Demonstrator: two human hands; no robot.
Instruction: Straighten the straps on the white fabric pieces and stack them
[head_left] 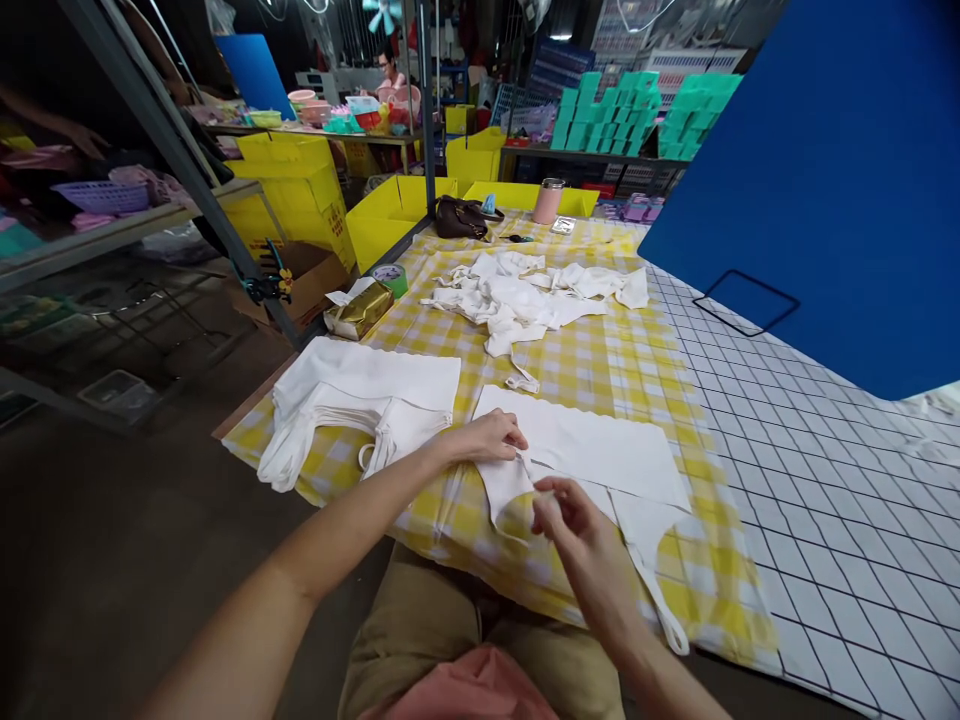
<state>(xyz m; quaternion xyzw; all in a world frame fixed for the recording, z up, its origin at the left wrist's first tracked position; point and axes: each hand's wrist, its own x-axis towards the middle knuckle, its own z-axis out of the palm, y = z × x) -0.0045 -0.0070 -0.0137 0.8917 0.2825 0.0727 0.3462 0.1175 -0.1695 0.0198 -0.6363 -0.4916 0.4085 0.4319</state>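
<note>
A white camisole (600,440) lies spread on the yellow checked cloth, its hem away from me and one strap (667,615) trailing over the near edge. My left hand (495,436) pinches the fabric at the camisole's left side. Close by on the right, my right hand (574,515) has its fingers curled together near the left strap area; a small pale bit shows between thumb and fingers, too blurred to name. Left of my left wrist lies a neat stack of folded white camisoles (367,380), their straps hanging toward me.
Beyond the camisole is a loose heap of white garments (517,300). A gold tissue pack (360,308), green tape roll (390,279), dark bag (459,217) and pink tumbler (549,202) stand farther back. A big blue board (825,200) rises at right over the white grid cloth (825,500).
</note>
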